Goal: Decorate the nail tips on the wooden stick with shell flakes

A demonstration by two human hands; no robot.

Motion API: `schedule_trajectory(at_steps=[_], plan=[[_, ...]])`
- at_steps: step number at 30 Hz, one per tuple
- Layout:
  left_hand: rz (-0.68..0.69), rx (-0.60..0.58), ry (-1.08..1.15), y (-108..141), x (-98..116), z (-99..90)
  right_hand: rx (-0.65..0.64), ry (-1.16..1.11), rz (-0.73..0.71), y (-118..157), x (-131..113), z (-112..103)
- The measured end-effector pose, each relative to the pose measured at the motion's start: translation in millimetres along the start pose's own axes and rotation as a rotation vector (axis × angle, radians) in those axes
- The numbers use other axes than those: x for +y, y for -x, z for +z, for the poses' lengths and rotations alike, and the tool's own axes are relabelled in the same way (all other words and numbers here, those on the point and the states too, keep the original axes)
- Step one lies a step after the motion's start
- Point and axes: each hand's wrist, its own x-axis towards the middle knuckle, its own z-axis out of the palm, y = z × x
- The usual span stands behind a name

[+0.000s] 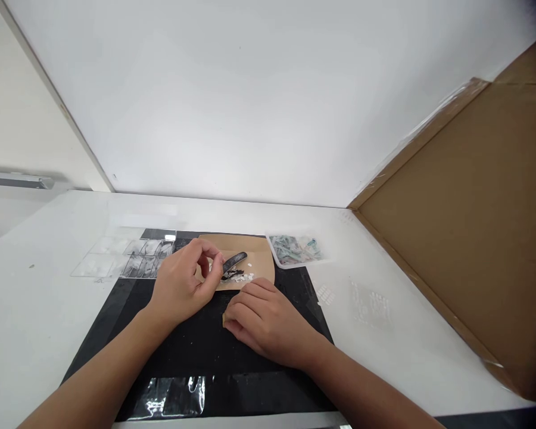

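My left hand grips a slim black tool whose tip rests over a small pile of white and dark bits. The bits lie on a tan cardboard piece on a black mat. My right hand lies curled on the mat just below the cardboard and seems to pinch its near corner between the fingertips; what exactly it holds is hidden.
A clear compartmented box sits left of the cardboard. A clear tray of pale greenish pieces is to its right. Clear plastic sheets lie on the white table. A large cardboard panel leans at right; a white wall stands behind.
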Motion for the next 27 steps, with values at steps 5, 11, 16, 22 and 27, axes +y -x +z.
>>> schedule_trajectory(at_steps=[5,11,16,22,27], plan=[[0.0,-0.009,0.005,0,1,-1.7,-0.003,-0.088,0.013,1,4,0],[-0.008,-0.015,0.003,1,0,-1.4,-0.011,-0.184,0.069,3,8,1],[-0.002,-0.012,0.006,1,-1,-1.0,-0.006,-0.233,0.098,3,10,-1],[0.0,-0.015,0.007,0,0,-1.9,0.015,-0.288,0.131,3,12,-5],[0.022,-0.021,0.002,0,-1,-2.3,0.088,-0.287,0.189,4,17,-16]])
